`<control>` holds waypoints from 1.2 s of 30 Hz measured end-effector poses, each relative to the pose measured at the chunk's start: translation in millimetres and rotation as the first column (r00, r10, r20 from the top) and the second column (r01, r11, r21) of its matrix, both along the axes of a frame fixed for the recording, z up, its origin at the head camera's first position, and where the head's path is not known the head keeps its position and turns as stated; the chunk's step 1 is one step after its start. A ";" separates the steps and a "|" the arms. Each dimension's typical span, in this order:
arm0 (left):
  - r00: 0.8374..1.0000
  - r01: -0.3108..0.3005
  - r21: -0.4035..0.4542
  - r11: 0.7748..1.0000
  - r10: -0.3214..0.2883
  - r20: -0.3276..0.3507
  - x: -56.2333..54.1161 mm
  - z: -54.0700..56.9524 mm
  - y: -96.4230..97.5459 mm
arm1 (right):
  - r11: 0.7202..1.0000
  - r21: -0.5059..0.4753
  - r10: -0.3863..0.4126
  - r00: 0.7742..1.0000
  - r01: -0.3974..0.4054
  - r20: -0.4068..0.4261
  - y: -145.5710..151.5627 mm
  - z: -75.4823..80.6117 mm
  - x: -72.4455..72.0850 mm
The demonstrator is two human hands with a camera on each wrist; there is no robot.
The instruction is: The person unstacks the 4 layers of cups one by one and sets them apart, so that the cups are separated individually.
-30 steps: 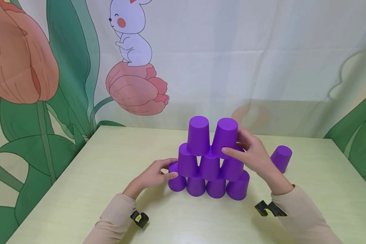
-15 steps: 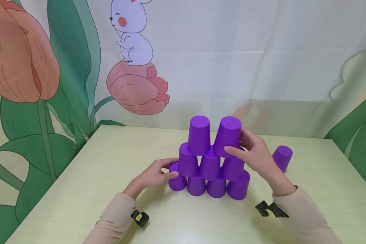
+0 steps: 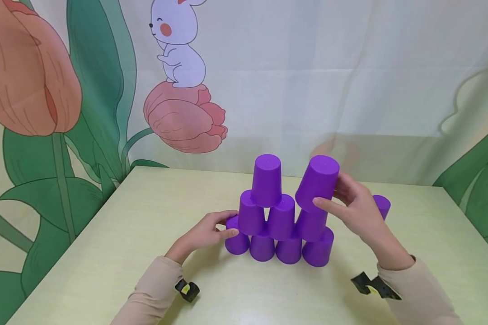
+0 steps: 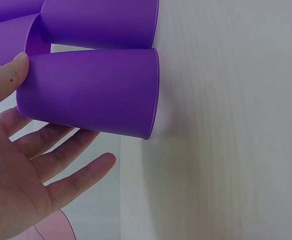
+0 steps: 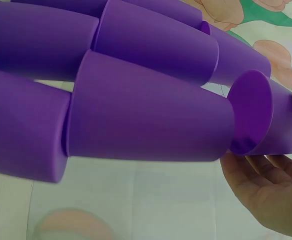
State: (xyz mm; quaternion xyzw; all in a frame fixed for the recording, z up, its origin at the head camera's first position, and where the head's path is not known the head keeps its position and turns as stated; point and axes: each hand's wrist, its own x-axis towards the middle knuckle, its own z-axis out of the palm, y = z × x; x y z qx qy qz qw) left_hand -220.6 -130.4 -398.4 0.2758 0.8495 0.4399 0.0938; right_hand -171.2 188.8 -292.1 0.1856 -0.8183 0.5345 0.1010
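Purple cup [image 3: 317,180], tilted, in right fingers [image 3: 326,205]; left fingers [image 3: 228,233] round bottom-row cup [image 3: 237,244]

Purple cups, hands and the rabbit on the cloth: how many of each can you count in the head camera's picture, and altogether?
Purple cups: 10 (4 bottom cups, 3 middle cups, 1 top cup, 1 held cup, 1 lone cup partly hidden)
Hands: 2 (left hand, right hand)
Rabbit: 1
Total: 13
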 end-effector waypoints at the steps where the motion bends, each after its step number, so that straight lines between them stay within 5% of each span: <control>1: 1.000 -0.001 0.000 1.000 0.001 0.002 -0.1 0.0 0.2 | 1.000 0.000 -0.003 1.000 0.003 -0.001 1.4 0.4 1.6; 11: 1.000 -0.005 -0.002 1.000 0.005 0.021 1.3 0.0 0.7 | 1.000 -0.001 -0.015 1.000 0.015 -0.016 13.9 0.5 13.7; 36: 1.000 0.002 0.012 1.000 -0.002 0.010 -0.1 0.0 0.3 | 0.996 0.010 -0.091 0.996 0.091 -0.005 42.6 -9.9 18.5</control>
